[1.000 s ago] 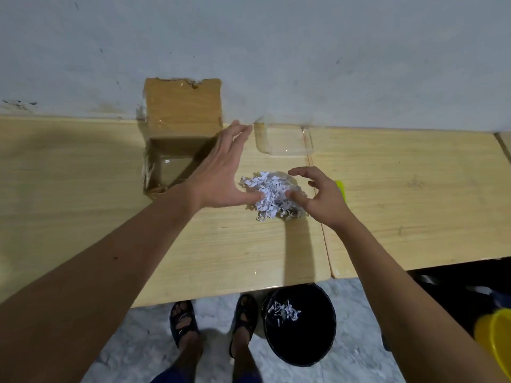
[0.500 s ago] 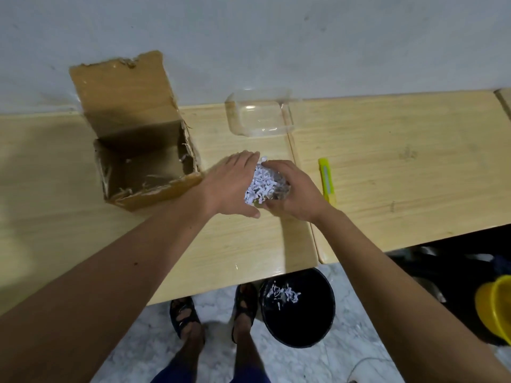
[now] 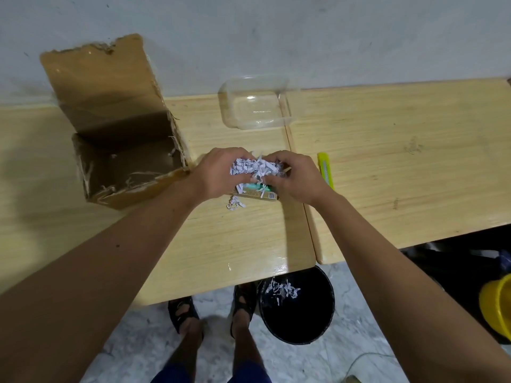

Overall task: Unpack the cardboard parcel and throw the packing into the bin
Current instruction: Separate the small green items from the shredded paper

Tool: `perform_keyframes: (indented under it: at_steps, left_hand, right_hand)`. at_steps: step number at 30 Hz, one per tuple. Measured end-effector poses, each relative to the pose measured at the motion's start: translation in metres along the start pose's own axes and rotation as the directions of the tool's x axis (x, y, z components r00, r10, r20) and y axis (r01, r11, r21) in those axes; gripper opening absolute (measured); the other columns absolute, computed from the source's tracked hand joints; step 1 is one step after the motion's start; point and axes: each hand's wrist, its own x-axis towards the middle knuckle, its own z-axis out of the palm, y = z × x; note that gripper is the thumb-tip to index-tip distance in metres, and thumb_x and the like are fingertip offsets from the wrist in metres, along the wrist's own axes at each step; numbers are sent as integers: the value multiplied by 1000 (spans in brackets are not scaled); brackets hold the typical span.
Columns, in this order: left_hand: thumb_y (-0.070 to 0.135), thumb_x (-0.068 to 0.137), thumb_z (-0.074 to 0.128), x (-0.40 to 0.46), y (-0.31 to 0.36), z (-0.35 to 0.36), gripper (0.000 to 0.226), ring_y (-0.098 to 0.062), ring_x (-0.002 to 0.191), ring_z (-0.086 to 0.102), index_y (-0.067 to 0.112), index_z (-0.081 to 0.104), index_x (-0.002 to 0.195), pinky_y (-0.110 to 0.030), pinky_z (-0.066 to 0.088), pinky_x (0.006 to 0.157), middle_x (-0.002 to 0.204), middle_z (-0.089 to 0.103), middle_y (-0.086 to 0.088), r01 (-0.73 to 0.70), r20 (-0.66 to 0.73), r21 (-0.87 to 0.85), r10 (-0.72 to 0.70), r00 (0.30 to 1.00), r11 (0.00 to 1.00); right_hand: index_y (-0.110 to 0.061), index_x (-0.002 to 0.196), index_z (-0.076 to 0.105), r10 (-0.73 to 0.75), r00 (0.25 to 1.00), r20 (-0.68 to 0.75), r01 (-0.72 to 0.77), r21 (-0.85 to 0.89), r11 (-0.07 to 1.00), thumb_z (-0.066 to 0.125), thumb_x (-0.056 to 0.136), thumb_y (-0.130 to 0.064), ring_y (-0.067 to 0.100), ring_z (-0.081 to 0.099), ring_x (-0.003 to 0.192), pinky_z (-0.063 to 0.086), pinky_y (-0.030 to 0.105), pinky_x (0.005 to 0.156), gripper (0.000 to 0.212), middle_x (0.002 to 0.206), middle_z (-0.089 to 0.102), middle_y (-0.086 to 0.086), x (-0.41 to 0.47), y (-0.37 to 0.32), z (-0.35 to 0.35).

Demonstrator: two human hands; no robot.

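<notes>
Wooden table (image 3: 387,150): both hands' fingers clutch shredded paper (image 3: 254,168), half-hiding small packet (image 3: 255,192) beneath.

I count on the wooden table (image 3: 387,167): one open cardboard box (image 3: 121,150), one clear plastic tray (image 3: 255,103), one yellow cutter (image 3: 325,170), one small packet (image 3: 255,192), one wad of shredded paper (image 3: 255,168) between two hands. On the floor: one black bin (image 3: 298,319), one yellow tub (image 3: 497,308), two sandals.

The open parcel (image 3: 121,150) sits on the counter (image 3: 387,167) left of the hands (image 3: 260,175), a tray (image 3: 255,105) behind them, the bin (image 3: 297,305) on the floor below.
</notes>
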Motion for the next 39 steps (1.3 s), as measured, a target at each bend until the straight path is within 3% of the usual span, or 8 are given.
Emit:
perform_keyframes:
  at_steps: [7,13,19,22,25,28,32,39]
  left_hand:
    - [49,81,82,10,-2,1,51,-23,116,65,19,73,121,-44,47,106,122,73,-2,113,-40,-41,-115,993,993]
    - [46,79,84,16,0,0,46,-16,104,64,18,76,115,-29,47,92,106,72,5,178,-60,-76,-183,981,981]
    - [51,77,84,14,1,1,53,-21,115,64,20,74,120,-35,49,102,121,72,-1,215,-63,-92,-221,973,972]
    - [51,78,83,13,0,1,49,-22,111,67,22,75,117,-40,51,102,117,74,0,211,-47,-108,-217,975,971]
    - [52,78,83,12,0,0,49,-22,111,67,23,75,117,-40,50,102,118,74,0,212,-45,-114,-218,975,971]
    - [50,79,83,12,1,0,57,-22,122,61,19,72,126,-38,46,107,130,70,-3,224,-45,-104,-230,972,969]
    - [52,78,82,12,2,1,69,-25,130,57,17,66,135,-37,44,110,139,64,-7,250,-43,-92,-254,966,964]
    - [51,81,80,11,4,1,70,-27,132,56,14,63,138,-37,41,112,142,62,-8,223,-35,-47,-225,974,974]
  right_hand:
    - [-10,105,75,27,999,28,-26,-32,999,82,85,-21,26,73,81,60,39,73,24,89,76,4,15,9,-6]
    - [-13,110,75,16,999,-31,-17,-35,999,81,85,-20,20,71,81,57,31,75,26,91,76,3,20,7,-2]
    - [-13,119,74,-78,993,-93,76,-29,997,83,81,-14,-3,58,91,42,4,87,40,110,73,-3,8,2,-5]
    - [-18,119,73,-160,971,-178,148,-76,986,88,74,-19,10,55,122,38,22,105,48,131,68,-3,-4,5,-5]
    - [-20,113,75,-207,943,-261,198,-61,978,91,73,-23,18,54,129,37,27,109,43,134,66,-5,-19,3,-7]
    - [-17,106,78,-250,926,-282,252,-29,967,89,78,-18,15,62,115,46,31,101,30,118,70,-4,-33,-1,-4]
    - [-13,101,79,-210,974,-88,214,37,976,87,79,-16,8,64,83,55,32,77,24,94,73,-5,-41,2,16]
    - [-13,105,79,-222,974,-46,218,-76,973,89,76,-24,17,67,90,57,38,78,32,100,74,0,-40,9,28]
